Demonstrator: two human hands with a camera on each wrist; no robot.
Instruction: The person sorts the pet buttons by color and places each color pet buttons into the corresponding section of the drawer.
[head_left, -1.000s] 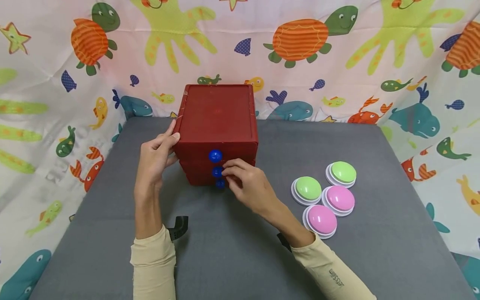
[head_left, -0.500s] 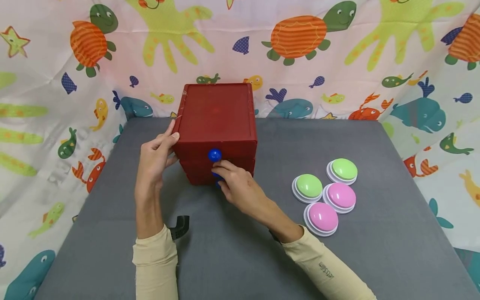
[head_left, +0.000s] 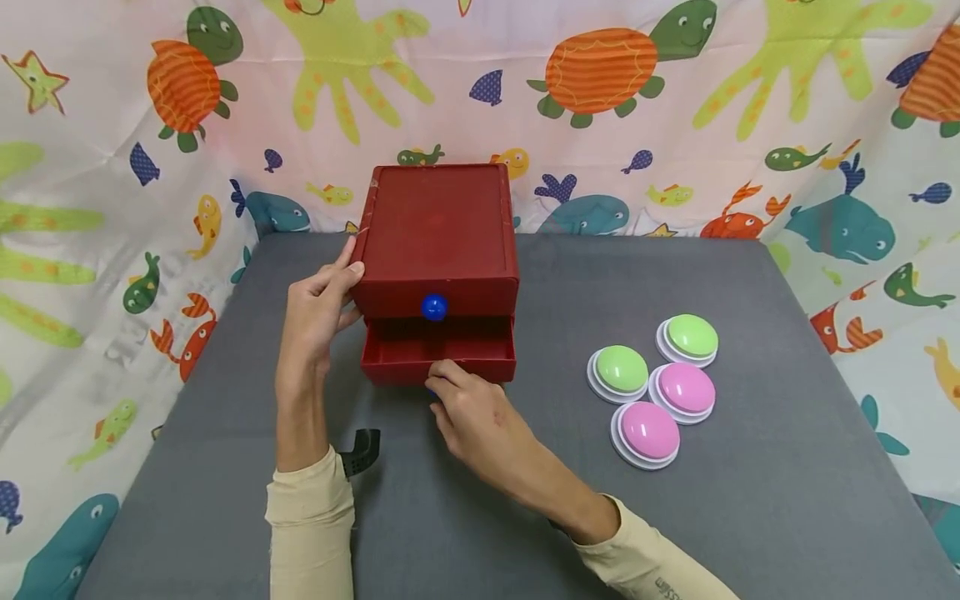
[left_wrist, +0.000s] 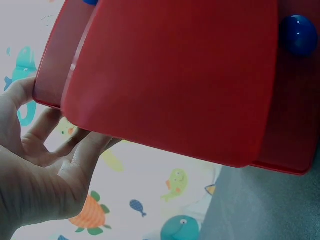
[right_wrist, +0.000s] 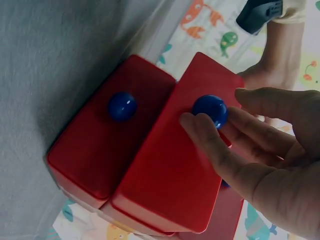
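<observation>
A small red drawer cabinet [head_left: 438, 221] stands at the back of the table, with blue ball knobs on its drawers. Its middle drawer [head_left: 397, 350] is pulled out, and the bare inside shows in the head view. My right hand [head_left: 487, 425] pinches that drawer's blue knob [right_wrist: 210, 111] between thumb and fingers. Against the cabinet's left side near the top front corner, my left hand [head_left: 318, 312] presses with fairly straight fingers. The top drawer's knob [head_left: 433, 307] and the bottom drawer's knob [right_wrist: 122, 106] stand free of both hands.
To the right, two green push buttons [head_left: 621, 368] and two pink push buttons [head_left: 649, 431] on white bases sit close together on the grey tabletop [head_left: 780, 467]. A patterned sea-animal cloth [head_left: 450, 75] hangs behind and at both sides.
My right hand has taken hold of the middle knob and pulled that drawer out toward me. My left hand has stayed at the cabinet's side. The buttons lie as before.
</observation>
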